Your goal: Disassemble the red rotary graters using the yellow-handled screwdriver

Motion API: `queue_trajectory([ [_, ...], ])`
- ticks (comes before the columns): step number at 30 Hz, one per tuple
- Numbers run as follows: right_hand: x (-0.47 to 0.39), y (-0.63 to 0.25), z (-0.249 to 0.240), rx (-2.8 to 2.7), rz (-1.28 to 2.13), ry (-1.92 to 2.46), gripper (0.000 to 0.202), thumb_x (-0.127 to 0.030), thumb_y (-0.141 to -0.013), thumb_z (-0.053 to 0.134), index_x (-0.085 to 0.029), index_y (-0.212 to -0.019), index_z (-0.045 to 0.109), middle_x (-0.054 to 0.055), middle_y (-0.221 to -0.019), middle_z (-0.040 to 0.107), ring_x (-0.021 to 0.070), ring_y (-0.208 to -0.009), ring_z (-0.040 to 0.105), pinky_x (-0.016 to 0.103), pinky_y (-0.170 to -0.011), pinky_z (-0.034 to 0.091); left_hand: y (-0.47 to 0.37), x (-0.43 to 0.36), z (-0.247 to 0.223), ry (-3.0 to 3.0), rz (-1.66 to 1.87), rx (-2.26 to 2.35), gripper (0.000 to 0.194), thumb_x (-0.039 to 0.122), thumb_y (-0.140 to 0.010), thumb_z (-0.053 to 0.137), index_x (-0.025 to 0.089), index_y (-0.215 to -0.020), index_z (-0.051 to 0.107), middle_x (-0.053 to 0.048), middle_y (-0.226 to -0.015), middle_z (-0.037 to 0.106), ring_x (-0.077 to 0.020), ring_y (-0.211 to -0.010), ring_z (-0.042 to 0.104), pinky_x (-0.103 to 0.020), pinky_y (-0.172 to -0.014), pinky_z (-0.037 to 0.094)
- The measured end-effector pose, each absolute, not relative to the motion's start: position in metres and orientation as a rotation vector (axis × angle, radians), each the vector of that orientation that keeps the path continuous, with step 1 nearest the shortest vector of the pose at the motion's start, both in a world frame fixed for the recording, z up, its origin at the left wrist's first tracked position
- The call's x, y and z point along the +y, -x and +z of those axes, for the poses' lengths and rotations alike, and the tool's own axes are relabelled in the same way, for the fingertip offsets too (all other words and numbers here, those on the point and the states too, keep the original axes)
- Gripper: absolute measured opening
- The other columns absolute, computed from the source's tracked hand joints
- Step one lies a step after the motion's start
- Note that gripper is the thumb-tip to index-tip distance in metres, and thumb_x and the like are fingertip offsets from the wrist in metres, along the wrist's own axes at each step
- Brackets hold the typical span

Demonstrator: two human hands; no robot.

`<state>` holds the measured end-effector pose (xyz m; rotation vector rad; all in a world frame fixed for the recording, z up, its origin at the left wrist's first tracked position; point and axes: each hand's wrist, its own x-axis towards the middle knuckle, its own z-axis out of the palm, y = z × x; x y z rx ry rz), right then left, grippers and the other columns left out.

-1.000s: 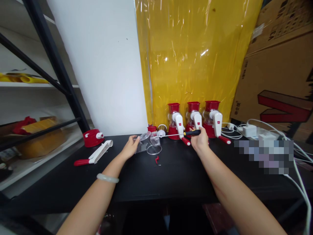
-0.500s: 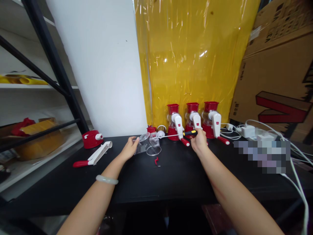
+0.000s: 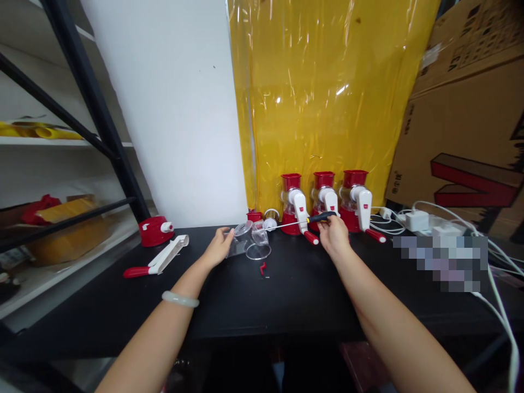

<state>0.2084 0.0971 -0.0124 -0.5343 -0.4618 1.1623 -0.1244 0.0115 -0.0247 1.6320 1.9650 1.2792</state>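
My left hand (image 3: 219,246) is closed on the left side of a clear plastic grater housing (image 3: 241,240), which lies on the black table. In my right hand (image 3: 334,233) is a screwdriver (image 3: 286,224) with a black and yellow handle, held nearly level. Its long shaft points left, and the tip meets the clear housing's right-hand opening; how far it reaches in I cannot tell. Just in front lie a small red plastic part (image 3: 262,268) and what look like tiny screws (image 3: 265,277). Behind the housing sits a metal grater drum (image 3: 271,218) with a white end.
Three assembled red and white rotary graters (image 3: 291,218) stand along the back. At left are a red base (image 3: 156,231) and a white crank with red handle (image 3: 161,262). White cables and chargers (image 3: 416,220) and a large carton (image 3: 458,120) occupy the right.
The screwdriver's handle has turned, with its black side now showing more than its yellow. The shaft tilts slightly more. My left hand and the housing stay in place; the view shifts a little.
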Motion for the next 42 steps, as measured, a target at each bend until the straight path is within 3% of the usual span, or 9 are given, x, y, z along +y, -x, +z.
queue_trajectory([
  [9,0.0964,-0.2043,-0.0102,-0.507,1.102,0.555,0.016,-0.020,-0.076,0.062,-0.021,-0.077,0.047,-0.006,-0.073,0.057,0.0083,-0.072,0.060,0.026,-0.076,0.050,0.1230,0.0099,-0.0232,-1.639,1.240,1.993,0.064,0.060,-0.089,0.042,0.007,-0.124,0.047,-0.018,-0.111,0.062,-0.0264,-0.094,0.063,-0.038,-0.082,0.047],
  [14,0.0924,-0.2040,-0.0059,-0.474,1.142,0.521,0.007,-0.016,-0.075,0.054,-0.020,-0.075,0.048,0.000,-0.074,0.064,0.0141,-0.082,0.065,0.031,-0.077,0.052,0.1223,0.0093,-0.0224,-1.633,1.244,1.981,0.061,0.059,-0.088,0.043,0.009,-0.124,0.048,-0.018,-0.112,0.062,-0.0270,-0.098,0.062,-0.038,-0.084,0.047],
  [20,0.0919,-0.2088,-0.0056,-0.405,1.216,0.534,0.007,-0.014,-0.073,0.047,-0.020,-0.076,0.047,0.000,-0.077,0.066,0.0144,-0.082,0.065,0.031,-0.072,0.053,0.1217,0.0087,-0.0217,-1.632,1.238,1.987,0.061,0.060,-0.088,0.042,0.010,-0.124,0.047,-0.017,-0.111,0.063,-0.0266,-0.099,0.062,-0.037,-0.085,0.046],
  [25,0.0972,-0.2091,-0.0077,-0.406,1.149,0.538,0.016,-0.020,-0.076,0.058,-0.022,-0.084,0.044,-0.003,-0.077,0.059,0.0119,-0.074,0.063,0.030,-0.073,0.055,0.1220,0.0084,-0.0216,-1.634,1.244,1.985,0.060,0.059,-0.088,0.043,0.011,-0.123,0.048,-0.015,-0.110,0.064,-0.0257,-0.100,0.062,-0.036,-0.084,0.047],
  [28,0.0978,-0.2076,-0.0076,-0.404,1.121,0.539,0.024,-0.014,-0.072,0.062,-0.023,-0.086,0.044,-0.004,-0.074,0.056,0.0117,-0.073,0.062,0.029,-0.072,0.055,0.1224,0.0093,-0.0223,-1.627,1.244,1.995,0.059,0.058,-0.089,0.042,0.010,-0.123,0.048,-0.017,-0.111,0.063,-0.0265,-0.101,0.062,-0.036,-0.083,0.047],
  [32,0.0943,-0.2083,-0.0065,-0.415,1.150,0.571,0.018,-0.011,-0.070,0.055,-0.020,-0.082,0.047,-0.003,-0.074,0.058,0.0128,-0.072,0.060,0.027,-0.061,0.053,0.1229,0.0103,-0.0232,-1.636,1.257,1.979,0.058,0.057,-0.089,0.044,0.010,-0.122,0.049,-0.016,-0.110,0.063,-0.0271,-0.102,0.061,-0.037,-0.084,0.046],
  [37,0.0928,-0.2116,-0.0056,-0.430,1.119,0.643,0.011,-0.012,-0.069,0.054,-0.019,-0.071,0.046,-0.006,-0.065,0.049,0.0096,-0.061,0.050,0.022,-0.053,0.045,0.1228,0.0100,-0.0225,-1.628,1.244,1.995,0.058,0.056,-0.090,0.042,0.010,-0.123,0.048,-0.017,-0.111,0.062,-0.0270,-0.103,0.061,-0.038,-0.086,0.046],
  [42,0.0980,-0.2107,-0.0095,-0.381,1.111,0.629,0.018,-0.011,-0.069,0.058,-0.020,-0.083,0.053,-0.007,-0.072,0.053,0.0084,-0.062,0.051,0.021,-0.055,0.042,0.1225,0.0096,-0.0218,-1.640,1.239,1.989,0.059,0.057,-0.089,0.042,0.009,-0.123,0.048,-0.017,-0.111,0.062,-0.0265,-0.100,0.062,-0.037,-0.084,0.047],
])
